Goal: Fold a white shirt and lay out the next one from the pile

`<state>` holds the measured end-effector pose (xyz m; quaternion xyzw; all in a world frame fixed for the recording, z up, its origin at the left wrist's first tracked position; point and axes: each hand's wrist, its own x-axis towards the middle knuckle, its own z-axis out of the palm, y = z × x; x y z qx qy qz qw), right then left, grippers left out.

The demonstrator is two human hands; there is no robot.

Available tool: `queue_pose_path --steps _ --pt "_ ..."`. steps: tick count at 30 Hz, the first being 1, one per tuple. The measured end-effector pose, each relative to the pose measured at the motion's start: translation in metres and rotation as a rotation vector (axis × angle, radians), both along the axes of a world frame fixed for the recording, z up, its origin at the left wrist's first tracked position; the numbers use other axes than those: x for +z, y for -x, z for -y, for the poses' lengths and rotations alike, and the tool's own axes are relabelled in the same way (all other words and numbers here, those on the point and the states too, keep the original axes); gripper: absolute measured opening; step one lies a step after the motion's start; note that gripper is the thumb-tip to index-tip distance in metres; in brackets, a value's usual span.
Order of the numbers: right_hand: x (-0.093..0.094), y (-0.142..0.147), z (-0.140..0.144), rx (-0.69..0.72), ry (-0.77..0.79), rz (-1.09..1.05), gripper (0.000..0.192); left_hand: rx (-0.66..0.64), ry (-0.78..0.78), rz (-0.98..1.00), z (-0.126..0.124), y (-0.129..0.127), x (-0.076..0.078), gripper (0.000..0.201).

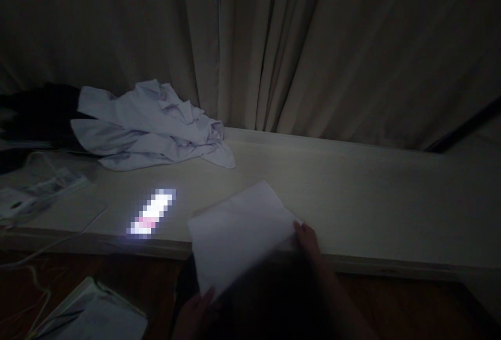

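The right hand [309, 241] pinches the right corner of a sheet of paper [238, 233], fingers closed on its edge near the front edge of the tabletop [352, 199]. The left hand [199, 306] holds the sheet's lower left corner, below the tabletop's front edge; its thumb lies on the paper, but the light is too dim to show how the other fingers sit. The sheet lies tilted, its far part resting on the tabletop and its near part hanging out over the front edge toward the person.

The paper looks thin, light and limp. By my judgement it would sag if held by one corner, crease easily under a hard pinch, and slide readily on the smooth surface. Holding it at two opposite corners or edges, as both hands do, keeps it flat; a light grip near the edges should be enough.

Just left of the sheet, near the front edge, lies a lit phone [152, 214], its screen bright and blurred. Farther back on the left a crumpled pale shirt [152, 126] lies against the curtain [313, 53] that hangs behind the tabletop. At the left end there are some papers and a cable [35, 194], hard to make out. Below the tabletop, at the lower left, more papers [94, 314] lie on a dark wooden floor.
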<state>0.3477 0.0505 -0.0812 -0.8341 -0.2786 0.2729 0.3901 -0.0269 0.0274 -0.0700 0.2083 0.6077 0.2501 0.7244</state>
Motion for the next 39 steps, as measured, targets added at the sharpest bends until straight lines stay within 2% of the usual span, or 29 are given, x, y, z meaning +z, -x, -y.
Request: queue_pose_path --steps 8,12,20,28,33,39 --pt "0.006 -0.011 0.003 0.031 0.001 -0.136 0.028 0.023 -0.031 -0.038 -0.005 0.0 0.011 0.037" --pt "0.009 -0.017 0.006 0.047 0.011 -0.179 0.033 0.042 -0.015 -0.063 -0.004 0.007 0.019 0.034" --pt "0.018 -0.031 0.0 0.128 -0.016 -0.143 0.022 -0.025 -0.04 -0.074 -0.005 0.009 0.031 0.034" --pt "0.025 -0.026 0.009 0.151 0.063 -0.179 0.025 -0.067 -0.078 -0.075 -0.009 0.007 0.039 0.038" --pt "0.02 -0.028 0.009 0.154 0.1 -0.141 0.023 -0.047 -0.096 -0.037 0.0 0.01 0.044 0.038" --pt "0.02 -0.039 -0.003 0.164 0.122 -0.076 0.026 -0.012 -0.106 0.005 0.002 -0.007 0.043 0.04"
